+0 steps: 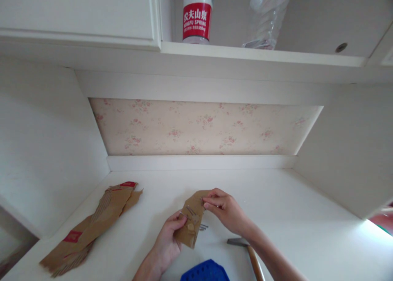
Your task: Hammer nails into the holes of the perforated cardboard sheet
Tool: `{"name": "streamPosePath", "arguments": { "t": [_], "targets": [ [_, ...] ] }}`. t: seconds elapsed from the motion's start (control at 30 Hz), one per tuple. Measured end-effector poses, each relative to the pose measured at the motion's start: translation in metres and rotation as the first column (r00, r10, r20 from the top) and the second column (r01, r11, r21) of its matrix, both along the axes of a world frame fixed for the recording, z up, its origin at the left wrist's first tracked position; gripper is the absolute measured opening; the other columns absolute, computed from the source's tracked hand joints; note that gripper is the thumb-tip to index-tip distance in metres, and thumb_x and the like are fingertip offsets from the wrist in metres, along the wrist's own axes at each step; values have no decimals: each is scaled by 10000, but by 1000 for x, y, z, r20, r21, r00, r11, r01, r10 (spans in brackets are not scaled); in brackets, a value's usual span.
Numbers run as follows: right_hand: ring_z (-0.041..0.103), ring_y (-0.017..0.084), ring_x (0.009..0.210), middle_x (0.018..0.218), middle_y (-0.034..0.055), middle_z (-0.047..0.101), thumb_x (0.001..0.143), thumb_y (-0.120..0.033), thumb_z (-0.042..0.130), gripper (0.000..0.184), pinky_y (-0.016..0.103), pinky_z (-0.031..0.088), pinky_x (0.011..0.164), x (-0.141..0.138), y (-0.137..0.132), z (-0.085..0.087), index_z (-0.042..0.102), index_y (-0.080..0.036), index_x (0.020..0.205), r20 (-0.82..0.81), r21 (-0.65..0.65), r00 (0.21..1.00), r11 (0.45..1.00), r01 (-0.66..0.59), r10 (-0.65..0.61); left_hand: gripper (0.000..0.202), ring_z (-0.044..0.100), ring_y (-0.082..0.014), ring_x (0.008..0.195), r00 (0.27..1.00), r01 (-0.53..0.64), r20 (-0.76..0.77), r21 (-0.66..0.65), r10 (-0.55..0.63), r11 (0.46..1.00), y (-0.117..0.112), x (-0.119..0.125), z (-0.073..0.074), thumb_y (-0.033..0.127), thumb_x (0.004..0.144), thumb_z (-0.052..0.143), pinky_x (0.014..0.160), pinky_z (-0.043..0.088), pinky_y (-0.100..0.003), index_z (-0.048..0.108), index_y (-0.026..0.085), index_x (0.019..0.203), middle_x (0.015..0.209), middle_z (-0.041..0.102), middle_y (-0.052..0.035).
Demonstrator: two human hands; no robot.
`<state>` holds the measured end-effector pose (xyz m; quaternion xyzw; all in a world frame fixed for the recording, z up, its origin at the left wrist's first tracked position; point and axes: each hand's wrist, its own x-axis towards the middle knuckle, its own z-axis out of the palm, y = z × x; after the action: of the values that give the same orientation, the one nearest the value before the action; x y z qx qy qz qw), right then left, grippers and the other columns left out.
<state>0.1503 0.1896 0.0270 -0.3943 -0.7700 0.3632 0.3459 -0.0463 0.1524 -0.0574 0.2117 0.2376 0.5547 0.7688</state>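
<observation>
**While the left hand point(168, 234) supports a cardboard piece point(193, 221), the right hand point(225, 211) works at its edge**

Held above the white tabletop point(147, 207), near the middle of the work area, the cardboard piece is tilted, its broad face towards the viewer. Slender pieces point(190, 210), dark and apparently metallic (probably nails), lie against or pass through that face; which of the two cannot be told. Similar slender pieces show just beyond its right edge, and whether they touch the tabletop is unclear.

The left hand is clamped on the lower left side of the cardboard, thumb over the front face, the other fingers largely hidden behind. The right hand is drawn into a pinch, thumb and forefinger close together and touching the upper right edge; whether the card itself or a small piece lies between the fingertips cannot be told.

The step in hand is judged to be fine fingertip work on the slender pieces. From this posture, the next move calls for a steady left grip and a precise right pinch, clear of any points. A hammer point(238, 242) lies near the right forearm; a blue perforated basket point(206, 271) stands at the near edge of the view.
</observation>
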Motion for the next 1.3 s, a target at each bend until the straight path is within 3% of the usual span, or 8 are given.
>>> {"name": "streamPosePath", "arguments": {
  "t": [0.1, 0.2, 0.37, 0.77, 0.93, 1.07, 1.17, 1.3],
  "targets": [
    [611, 171, 871, 1217, 53, 586, 872, -369, 623, 249, 308, 488, 688, -2, -7, -8, 741, -313, 1084, -132, -38, 985, 993, 108, -112, 217, 745, -233, 849, 1000, -20, 17, -13, 20, 1000, 1, -2, 1, 47, 771, 679, 791, 560, -285, 740, 91, 975, 914, 781, -122],
    [613, 190, 868, 1115, 79, 620, 904, -459, 550, 304, 342, 512, 718, -6, -13, -17, 706, -250, 1059, -291, -200, 920, 957, 209, -261, 181, 745, -236, 870, 999, -28, 28, -31, 29, 999, 2, -4, -1, 43, 783, 665, 827, 564, -300, 738, 98, 939, 876, 783, -111],
    [672, 183, 883, 997, 89, 729, 901, -442, 583, 323, 360, 546, 806, -18, -16, -26, 685, -194, 1080, -474, -502, 855, 863, -66, -211, 205, 741, -258, 904, 999, -7, 50, -29, 9, 1000, 4, -4, -5, 55, 757, 687, 843, 568, -326, 720, 96, 955, 882, 776, -116],
    [521, 65, 616, 697, -44, 602, 854, -439, 670, 265, 224, 420, 631, -38, -17, -36, 619, -179, 833, -574, -523, 781, 844, -119, -245, 232, 742, -237, 849, 996, -23, 91, 8, 22, 1000, 2, -1, 1, 36, 754, 693, 807, 578, -316, 729, 97, 975, 872, 771, -113],
    [557, 102, 614, 698, -61, 572, 905, -429, 575, 244, 279, 452, 627, -25, -6, -53, 566, -193, 846, -406, -475, 891, 880, -17, -202, 172, 744, -209, 818, 986, -121, 119, 10, 119, 993, 2, -9, 3, 50, 775, 686, 811, 577, -299, 739, 139, 912, 794, 767, -65],
    [540, 104, 543, 612, -84, 540, 930, -379, 550, 254, 274, 449, 566, -8, 6, -62, 571, -194, 756, -72, -328, 980, 933, 150, -183, 169, 744, -195, 770, 981, -157, 115, -3, 157, 988, 3, -12, -1, 51, 769, 684, 798, 582, -305, 737, 152, 893, 794, 768, -53],
    [571, 119, 597, 629, -72, 583, 924, -322, 581, 224, 306, 480, 633, -3, 10, -61, 619, -187, 749, 195, -124, 962, 968, 216, -190, 154, 742, -202, 762, 986, -137, 93, -8, 137, 991, 3, -10, -2, 72, 765, 699, 767, 585, -308, 729, 144, 898, 818, 768, -65],
    [651, 148, 762, 766, -30, 680, 930, -266, 582, 203, 367, 524, 771, -7, 7, -60, 650, -180, 760, 416, 52, 895, 986, 155, -163, 226, 736, -202, 770, 993, -109, 49, 2, 109, 994, 2, -5, -2, 100, 759, 732, 706, 573, -284, 714, 147, 979, 909, 768, -81]
  ]
}}
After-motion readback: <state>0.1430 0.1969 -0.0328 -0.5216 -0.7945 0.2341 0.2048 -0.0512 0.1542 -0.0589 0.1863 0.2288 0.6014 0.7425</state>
